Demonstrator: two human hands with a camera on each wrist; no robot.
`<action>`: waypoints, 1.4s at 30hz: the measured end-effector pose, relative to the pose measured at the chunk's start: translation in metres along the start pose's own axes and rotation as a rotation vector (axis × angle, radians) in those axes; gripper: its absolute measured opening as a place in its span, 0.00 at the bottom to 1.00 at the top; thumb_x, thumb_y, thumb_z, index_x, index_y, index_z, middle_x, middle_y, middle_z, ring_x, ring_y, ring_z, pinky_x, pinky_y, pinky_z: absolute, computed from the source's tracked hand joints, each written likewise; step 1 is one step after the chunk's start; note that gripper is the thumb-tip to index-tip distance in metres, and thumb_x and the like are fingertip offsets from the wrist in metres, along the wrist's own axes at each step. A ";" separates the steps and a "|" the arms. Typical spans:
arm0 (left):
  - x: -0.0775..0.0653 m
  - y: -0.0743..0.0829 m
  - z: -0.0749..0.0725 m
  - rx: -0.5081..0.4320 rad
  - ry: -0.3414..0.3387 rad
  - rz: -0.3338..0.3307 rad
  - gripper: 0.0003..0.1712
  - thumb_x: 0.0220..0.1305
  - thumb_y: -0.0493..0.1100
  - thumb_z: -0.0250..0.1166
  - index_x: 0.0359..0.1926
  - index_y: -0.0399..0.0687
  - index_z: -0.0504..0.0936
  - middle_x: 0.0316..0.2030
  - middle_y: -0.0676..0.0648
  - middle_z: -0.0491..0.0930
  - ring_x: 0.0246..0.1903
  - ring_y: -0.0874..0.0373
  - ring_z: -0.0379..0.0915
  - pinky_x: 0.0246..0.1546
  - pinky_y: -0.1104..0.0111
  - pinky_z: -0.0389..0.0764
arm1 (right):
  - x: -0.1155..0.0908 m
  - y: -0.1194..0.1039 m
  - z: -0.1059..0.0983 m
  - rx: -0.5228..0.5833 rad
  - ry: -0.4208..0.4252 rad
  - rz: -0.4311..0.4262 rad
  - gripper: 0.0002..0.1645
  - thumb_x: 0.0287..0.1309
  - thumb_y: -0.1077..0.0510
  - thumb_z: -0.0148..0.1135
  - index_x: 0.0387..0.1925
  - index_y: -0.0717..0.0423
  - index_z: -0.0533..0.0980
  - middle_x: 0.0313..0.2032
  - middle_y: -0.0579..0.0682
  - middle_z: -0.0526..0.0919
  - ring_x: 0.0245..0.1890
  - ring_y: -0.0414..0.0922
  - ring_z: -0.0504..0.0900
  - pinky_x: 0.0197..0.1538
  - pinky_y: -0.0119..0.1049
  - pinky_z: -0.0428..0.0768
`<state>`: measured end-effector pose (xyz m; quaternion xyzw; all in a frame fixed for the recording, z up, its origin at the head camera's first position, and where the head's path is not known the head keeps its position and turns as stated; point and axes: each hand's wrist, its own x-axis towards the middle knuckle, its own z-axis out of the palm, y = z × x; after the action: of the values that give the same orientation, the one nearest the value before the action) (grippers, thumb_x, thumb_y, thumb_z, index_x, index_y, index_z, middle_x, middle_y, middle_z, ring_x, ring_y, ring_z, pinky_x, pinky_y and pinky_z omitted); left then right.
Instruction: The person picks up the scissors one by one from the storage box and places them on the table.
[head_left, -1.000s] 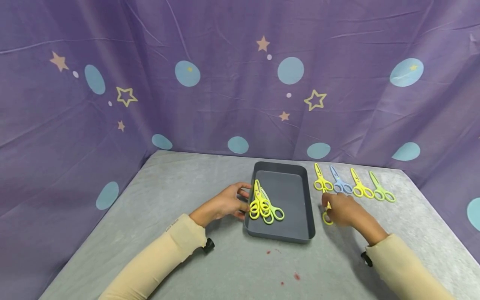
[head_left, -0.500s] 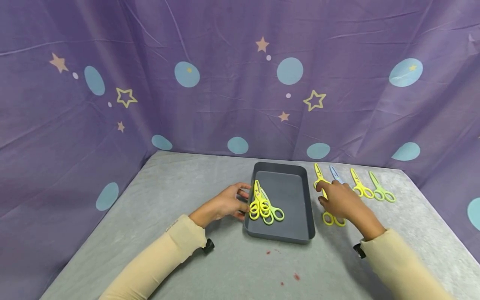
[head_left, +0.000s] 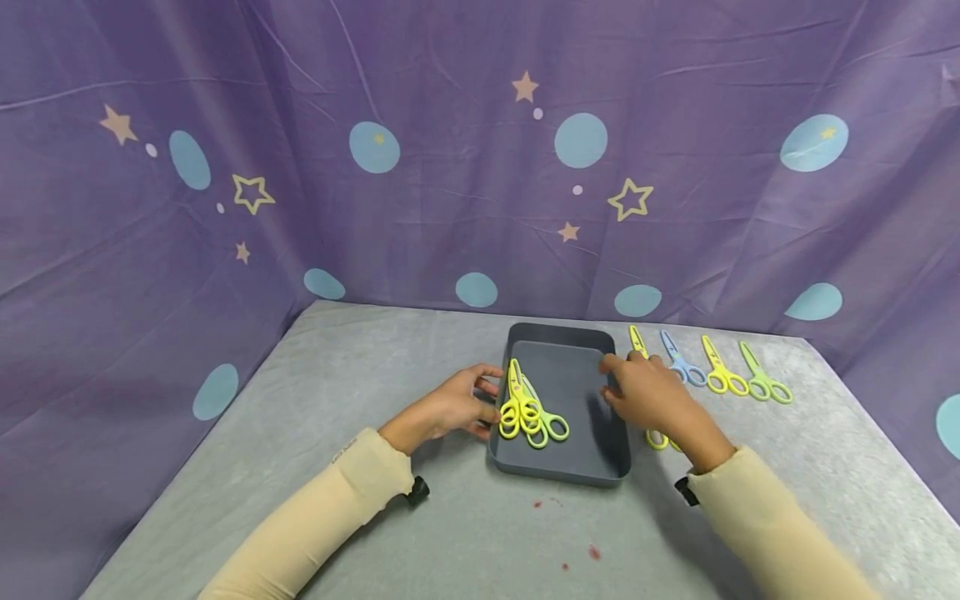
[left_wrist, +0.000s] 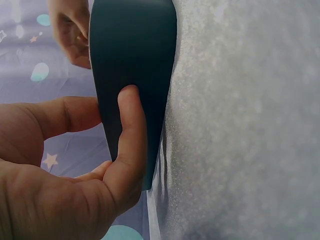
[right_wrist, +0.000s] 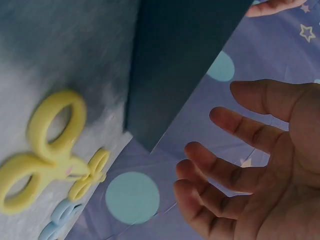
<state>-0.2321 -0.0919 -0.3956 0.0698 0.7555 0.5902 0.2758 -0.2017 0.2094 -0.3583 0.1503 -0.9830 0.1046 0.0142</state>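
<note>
My left hand [head_left: 459,403] pinches the left wall of a dark grey tray [head_left: 561,477] between thumb and fingers, as the left wrist view also shows. Inside, yellow scissors [head_left: 518,403] lie overlapping green scissors [head_left: 546,417] along the left side. Over the tray's right rim hovers my right hand [head_left: 651,398], palm down, holding nothing. In the right wrist view its fingers are spread and slightly bent, apart from the tray wall [right_wrist: 170,65]. Just right of the tray lie yellow scissors [right_wrist: 56,161], mostly hidden under that hand in the head view.
At the back right, a row holds yellow scissors [head_left: 637,340], partly covered, then blue scissors [head_left: 681,363], another yellow pair [head_left: 718,367] and a green pair [head_left: 759,375]. A purple curtain [head_left: 450,217] hangs behind the grey table [head_left: 360,358].
My right hand has moved left from the yellow scissors beside the tray to above its right rim. Those scissors stay on the table. My left hand and the tray have not moved.
</note>
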 end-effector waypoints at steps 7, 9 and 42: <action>-0.001 0.001 0.000 0.002 -0.004 0.000 0.44 0.60 0.22 0.66 0.75 0.44 0.63 0.59 0.36 0.67 0.39 0.45 0.81 0.32 0.54 0.89 | 0.006 -0.022 0.005 -0.037 0.008 -0.065 0.17 0.64 0.54 0.69 0.53 0.53 0.81 0.41 0.59 0.80 0.35 0.59 0.77 0.34 0.54 0.79; 0.000 0.001 0.000 0.001 -0.003 0.001 0.44 0.60 0.22 0.66 0.75 0.44 0.63 0.59 0.36 0.67 0.39 0.44 0.81 0.32 0.54 0.89 | 0.008 -0.028 0.007 -0.046 0.008 -0.089 0.17 0.64 0.54 0.69 0.53 0.53 0.81 0.41 0.58 0.80 0.35 0.58 0.77 0.34 0.53 0.79; 0.001 -0.001 -0.002 0.004 -0.006 0.003 0.44 0.60 0.23 0.66 0.75 0.44 0.62 0.60 0.36 0.67 0.36 0.47 0.81 0.32 0.56 0.89 | 0.023 -0.087 0.042 -0.128 -0.189 -0.284 0.29 0.67 0.46 0.68 0.67 0.45 0.76 0.53 0.54 0.80 0.43 0.56 0.77 0.43 0.55 0.81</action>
<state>-0.2340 -0.0933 -0.3968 0.0732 0.7558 0.5888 0.2768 -0.1974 0.1121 -0.3809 0.2957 -0.9535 0.0241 -0.0539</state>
